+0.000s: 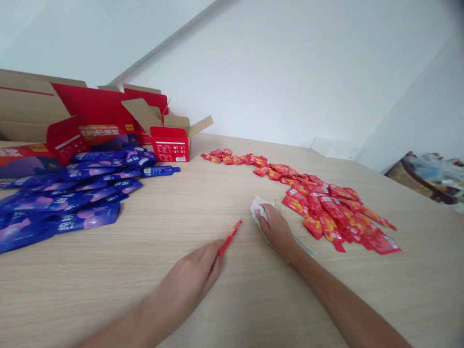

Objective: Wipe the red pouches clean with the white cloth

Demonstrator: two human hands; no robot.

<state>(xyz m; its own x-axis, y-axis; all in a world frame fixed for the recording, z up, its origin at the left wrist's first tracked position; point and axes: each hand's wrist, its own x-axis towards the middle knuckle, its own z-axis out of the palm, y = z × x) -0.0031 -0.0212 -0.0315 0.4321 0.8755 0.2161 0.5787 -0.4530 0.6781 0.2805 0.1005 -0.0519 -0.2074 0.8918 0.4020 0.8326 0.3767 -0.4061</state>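
Between the fingers of my left hand point(194, 270) is a red and orange sachet point(230, 238), seen edge-on and held a little above the table. My right hand point(277, 227) is closed on a crumpled white cloth point(259, 207) resting on the tabletop; part of the cloth trails out under the wrist. Just right of that hand lies a loose heap of red sachets point(333, 208), which thins into a line of sachets point(253, 159) running toward the back.
At left, blue pouches point(83, 188) lie overlapped in a pile. Behind them stand open red cartons point(105, 108), with a small open red box point(170, 144) beside them. A white wall point(271, 72) borders the wooden table point(203, 203); plastic bags point(435, 169) sit beyond its right edge.
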